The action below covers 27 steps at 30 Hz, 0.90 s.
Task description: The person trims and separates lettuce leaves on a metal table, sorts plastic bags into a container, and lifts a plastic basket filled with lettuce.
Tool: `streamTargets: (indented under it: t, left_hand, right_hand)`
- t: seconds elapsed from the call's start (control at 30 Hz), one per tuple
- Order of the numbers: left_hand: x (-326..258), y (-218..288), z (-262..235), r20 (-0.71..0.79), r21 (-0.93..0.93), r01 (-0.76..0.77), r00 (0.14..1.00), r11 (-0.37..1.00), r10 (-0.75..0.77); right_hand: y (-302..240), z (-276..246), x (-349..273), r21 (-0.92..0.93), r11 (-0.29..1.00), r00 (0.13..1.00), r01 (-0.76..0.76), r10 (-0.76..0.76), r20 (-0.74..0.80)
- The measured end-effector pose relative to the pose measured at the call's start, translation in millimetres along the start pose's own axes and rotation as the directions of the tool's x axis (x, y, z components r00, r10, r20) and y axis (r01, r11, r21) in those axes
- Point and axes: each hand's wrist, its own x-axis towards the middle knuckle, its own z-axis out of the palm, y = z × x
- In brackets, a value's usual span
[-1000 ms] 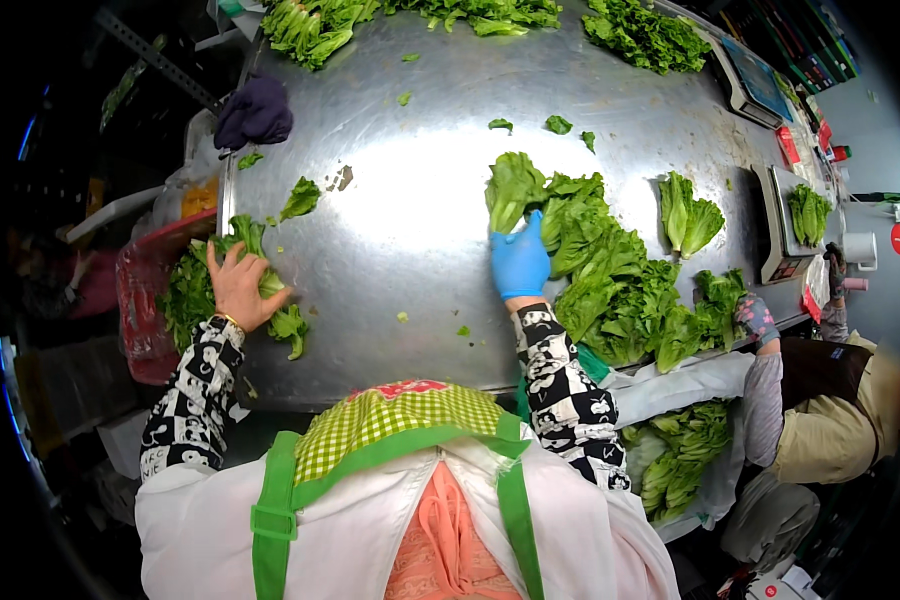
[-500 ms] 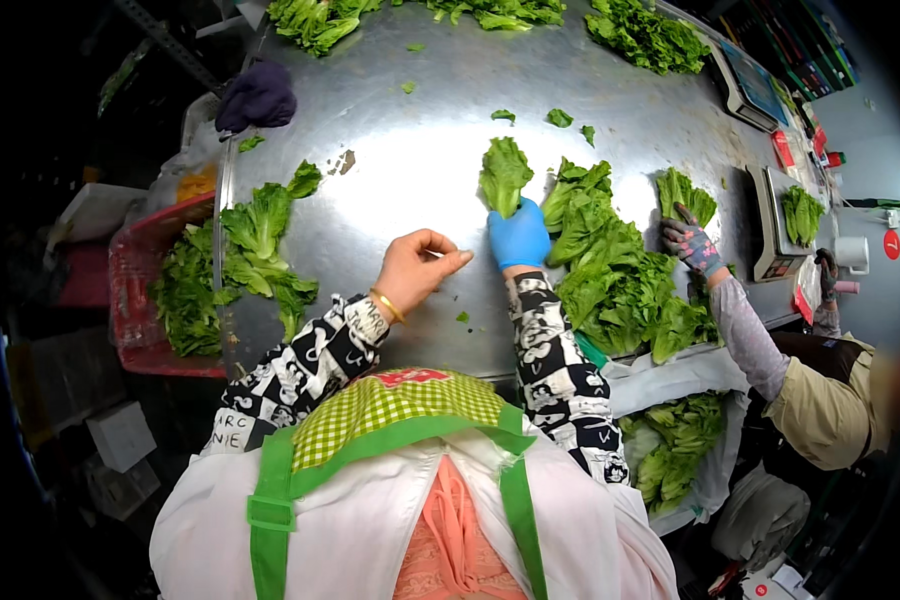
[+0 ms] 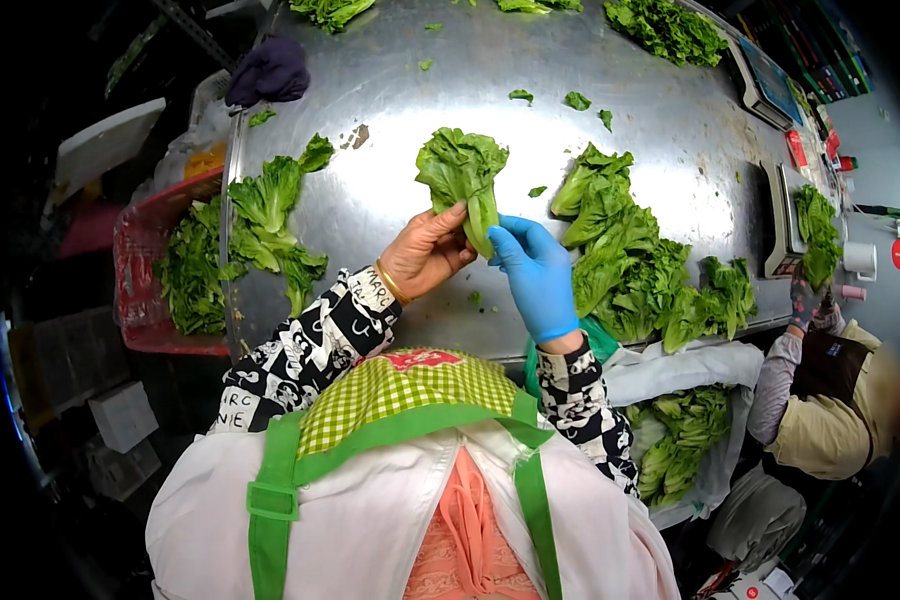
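A small head of leafy lettuce (image 3: 462,168) is held upright over the metal table, its leaves pointing away from me. My bare left hand (image 3: 427,252), with a gold bangle at the wrist, grips it around the lower stalks. My right hand (image 3: 542,277), in a blue glove, pinches the base of an outer stalk between thumb and fingers. Right of my gloved hand lies a long pile of lettuce (image 3: 625,255). Left of my bare hand, a few loose lettuce heads (image 3: 267,230) rest along the table's left edge.
A red crate (image 3: 135,270) of lettuce stands at the left, and a lined container (image 3: 675,440) of lettuce at the lower right. A dark cloth (image 3: 270,72) lies at the far left corner. Beside a scale (image 3: 782,225) on the right, a co-worker (image 3: 820,380) holds lettuce.
My gloved hand has brought the lettuce left and nearer to my left hand, which now grips it too. The co-worker's gloved hand has moved from the pile to the scale.
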Motion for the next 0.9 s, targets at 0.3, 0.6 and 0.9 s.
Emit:
streamTargets:
  t: [0.3,0.6,0.9]
  left_hand:
    - [-6,-15,-4,-0.129,0.057,-0.094,0.987,0.994,0.1]
    - [-11,-8,-5,-0.094,-0.04,-0.174,0.981,0.984,0.17]
    - [-17,-14,8,-0.15,0.125,-0.091,0.983,0.988,0.109]
  right_hand:
    - [28,8,3,-0.452,0.86,0.919,0.236,-0.349,-0.184]
    - [45,-23,10,-0.381,0.924,0.977,-0.014,-0.068,-0.2]
    - [17,1,-8,-0.649,0.552,0.772,0.523,-0.63,0.086]
